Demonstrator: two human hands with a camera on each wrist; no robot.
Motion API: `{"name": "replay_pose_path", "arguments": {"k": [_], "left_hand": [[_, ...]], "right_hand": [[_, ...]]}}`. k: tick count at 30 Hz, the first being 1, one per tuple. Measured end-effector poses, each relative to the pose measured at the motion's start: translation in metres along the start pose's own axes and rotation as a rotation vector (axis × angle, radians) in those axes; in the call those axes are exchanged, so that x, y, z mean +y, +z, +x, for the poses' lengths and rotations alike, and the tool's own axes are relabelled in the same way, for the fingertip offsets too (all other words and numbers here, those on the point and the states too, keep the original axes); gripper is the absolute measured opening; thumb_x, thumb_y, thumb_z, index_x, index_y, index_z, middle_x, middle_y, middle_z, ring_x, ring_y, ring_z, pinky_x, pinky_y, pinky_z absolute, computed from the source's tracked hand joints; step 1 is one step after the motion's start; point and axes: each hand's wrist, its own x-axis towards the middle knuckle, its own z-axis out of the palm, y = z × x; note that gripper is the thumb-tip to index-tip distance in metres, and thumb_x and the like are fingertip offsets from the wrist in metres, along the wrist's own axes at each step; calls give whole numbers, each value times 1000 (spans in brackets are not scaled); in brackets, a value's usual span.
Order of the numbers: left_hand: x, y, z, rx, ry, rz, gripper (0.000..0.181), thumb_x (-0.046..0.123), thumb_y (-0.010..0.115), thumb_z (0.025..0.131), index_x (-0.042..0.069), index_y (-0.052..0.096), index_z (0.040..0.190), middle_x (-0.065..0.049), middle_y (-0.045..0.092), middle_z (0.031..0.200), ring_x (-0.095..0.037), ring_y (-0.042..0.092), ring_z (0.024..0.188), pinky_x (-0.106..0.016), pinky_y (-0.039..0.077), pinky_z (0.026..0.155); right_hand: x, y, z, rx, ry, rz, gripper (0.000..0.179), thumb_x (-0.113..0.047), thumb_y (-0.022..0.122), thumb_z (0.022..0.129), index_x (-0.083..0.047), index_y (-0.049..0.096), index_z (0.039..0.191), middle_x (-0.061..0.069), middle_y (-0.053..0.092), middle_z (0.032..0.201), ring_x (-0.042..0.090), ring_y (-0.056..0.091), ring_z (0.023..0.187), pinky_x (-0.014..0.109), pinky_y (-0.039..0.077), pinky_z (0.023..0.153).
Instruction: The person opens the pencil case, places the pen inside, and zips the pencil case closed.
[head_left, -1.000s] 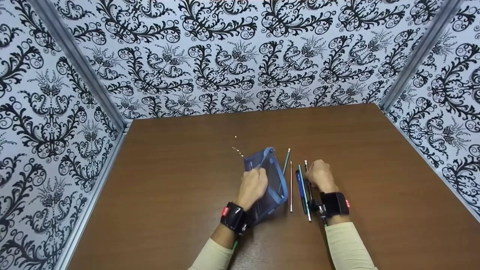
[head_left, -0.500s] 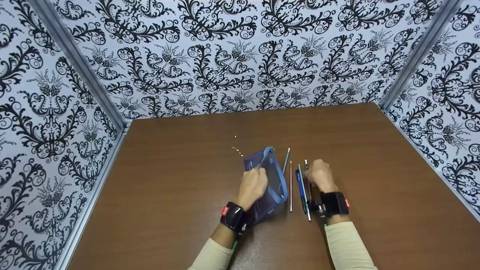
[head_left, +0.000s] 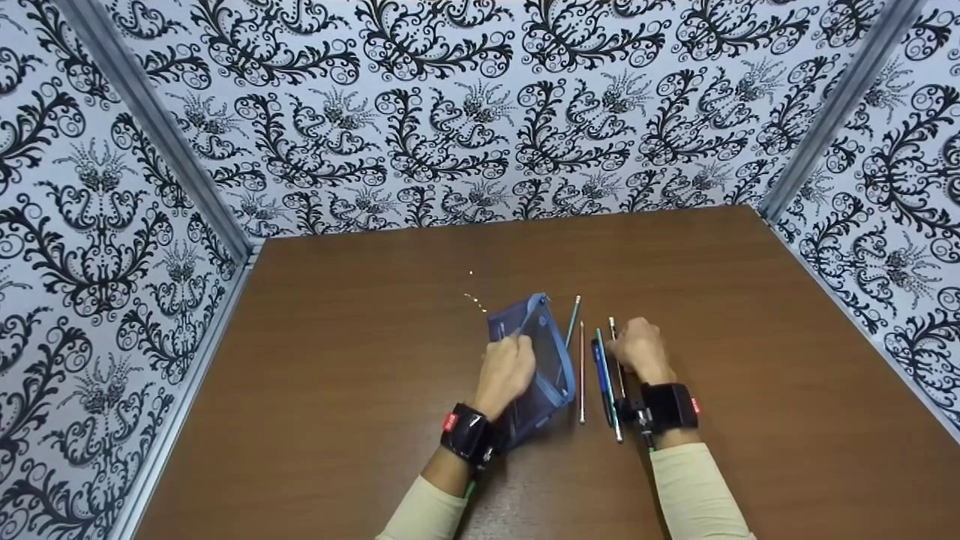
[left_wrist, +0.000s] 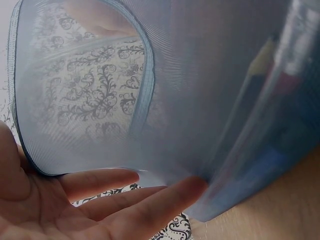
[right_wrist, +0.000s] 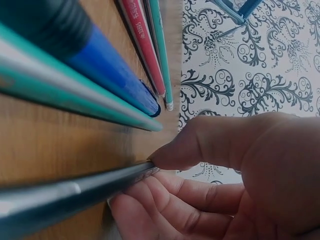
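Observation:
My left hand (head_left: 506, 375) grips a blue mesh pencil pouch (head_left: 551, 352) with its zip opening spread toward the right. In the left wrist view a sharpened pencil tip (left_wrist: 261, 61) shows through the mesh. To the right of the pouch, my right hand (head_left: 643, 354) pinches a black pencil (right_wrist: 75, 192) between thumb and fingers near one end, low over the table. Beside that pencil lie a green pencil (head_left: 609, 382) and a blue pen (head_left: 601, 371) with a dark grip. A red pencil (head_left: 582, 375) lies nearer the pouch, and a teal pencil (head_left: 574, 319) is partly hidden behind it.
The brown wooden table (head_left: 360, 360) is enclosed by patterned white-and-black walls (head_left: 480, 112). Small light specks (head_left: 475, 300) lie on the tabletop beyond the pouch. Dark camera bands (head_left: 466, 433) sit on both wrists.
The white-tipped end of the black pencil has shifted very slightly away from the person, in the right hand's pinch. The left hand and pouch stay where they were.

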Motion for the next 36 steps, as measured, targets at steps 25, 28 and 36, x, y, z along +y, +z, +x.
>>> {"name": "replay_pose_path", "arguments": {"k": [25, 28, 36], "left_hand": [[0, -2, 0, 12, 17, 0, 37, 22, 37, 99, 11, 57, 71, -14, 65, 76, -24, 59, 65, -37, 47, 58], [1, -2, 0, 8, 12, -3, 38, 23, 37, 100, 11, 57, 70, -14, 65, 75, -25, 60, 65, -38, 47, 58], [1, 0, 0, 27, 19, 29, 38, 20, 37, 99, 8, 59, 71, -21, 71, 88, -35, 68, 79, -48, 51, 67]], "right_hand": [[-2, -10, -2, -29, -27, 185, 17, -17, 67, 90, -2, 64, 81, 12, 66, 87, 13, 67, 58, 25, 53, 57], [-3, -12, -4, -32, -39, 224, 16, -15, 67, 90, 0, 65, 85, 11, 65, 87, 17, 69, 62, 25, 54, 57], [-5, -14, -9, -39, -29, 294, 23, -17, 65, 91, 3, 65, 100, 20, 65, 104, 23, 71, 69, 32, 57, 61]]}}
